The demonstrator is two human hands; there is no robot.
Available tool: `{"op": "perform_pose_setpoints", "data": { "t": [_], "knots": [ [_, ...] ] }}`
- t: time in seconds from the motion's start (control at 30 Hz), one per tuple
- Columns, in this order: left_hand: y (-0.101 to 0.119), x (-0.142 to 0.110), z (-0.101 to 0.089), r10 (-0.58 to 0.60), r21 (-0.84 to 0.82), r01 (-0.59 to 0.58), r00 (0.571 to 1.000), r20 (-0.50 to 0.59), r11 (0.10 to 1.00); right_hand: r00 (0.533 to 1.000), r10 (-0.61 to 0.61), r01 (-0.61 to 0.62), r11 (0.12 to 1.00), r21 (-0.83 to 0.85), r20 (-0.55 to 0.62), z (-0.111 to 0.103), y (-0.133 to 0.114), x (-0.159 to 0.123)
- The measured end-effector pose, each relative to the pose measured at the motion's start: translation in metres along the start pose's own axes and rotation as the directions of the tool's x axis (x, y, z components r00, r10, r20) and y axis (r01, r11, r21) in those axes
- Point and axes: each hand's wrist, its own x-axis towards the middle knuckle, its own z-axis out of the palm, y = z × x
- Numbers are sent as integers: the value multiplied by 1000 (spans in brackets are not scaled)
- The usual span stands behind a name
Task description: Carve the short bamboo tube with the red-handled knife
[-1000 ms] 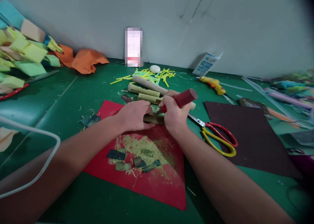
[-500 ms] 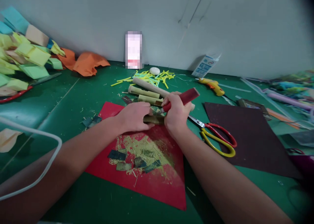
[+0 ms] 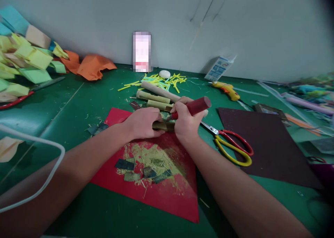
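My left hand (image 3: 144, 123) is closed on a short piece of bamboo (image 3: 164, 126) that lies sideways over the red sheet (image 3: 167, 199). In my right hand (image 3: 187, 121) is a carving tool with a thick red handle (image 3: 199, 106), tilted so that its metal end meets the bamboo. The fingers of both hands hide the blade's tip. Just beyond are two cut bamboo pieces (image 3: 153, 97) and a long wooden stick (image 3: 159, 90). Nearer me, dark bamboo chips (image 3: 125, 164) and pale shavings (image 3: 151, 154) are scattered on the red sheet.
Red-and-yellow-handled scissors (image 3: 232, 147) lie right of my right hand, beside a dark brown sheet (image 3: 263, 144). Farther back are a yellow glue gun (image 3: 226, 90), cut yellow straws (image 3: 130, 85) and a phone (image 3: 142, 52). Folded papers (image 3: 33, 58) crowd the left; a white cable (image 3: 58, 161) crosses my left forearm.
The red handle has swung slightly lower and its end now points more toward me. My left hand and the bamboo have hardly moved; the view has shifted a little.
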Motion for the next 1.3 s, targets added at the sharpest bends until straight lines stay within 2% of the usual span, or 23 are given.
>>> {"op": "perform_pose_setpoints", "data": {
  "t": [0.27,0.47,0.8,0.87,0.97,1.03,1.3],
  "knots": [
    [-1,0,1,-16,26,16,1000,9,1000,999,-32,33,998,-51,27,-2,2,0],
    [0,0,-4,-5,69,0,998,66,998,989,-71,76,997,-34,127,-2,3,-1],
    [-3,1,-1,29,43,-30,999,38,999,979,120,-135,988,81,166,-1,-4,3],
    [-3,1,0,35,49,-36,999,31,998,983,112,-127,987,98,148,-2,-2,3],
    [-4,2,-1,39,46,-40,999,24,998,997,81,-79,982,172,-1,-1,4,4],
    [-4,2,-1,36,43,-37,999,20,998,995,85,-76,982,175,-48,-1,9,5],
    [-5,2,1,20,43,-21,999,29,999,998,70,-70,997,37,1,-1,4,3]
  ]
}}
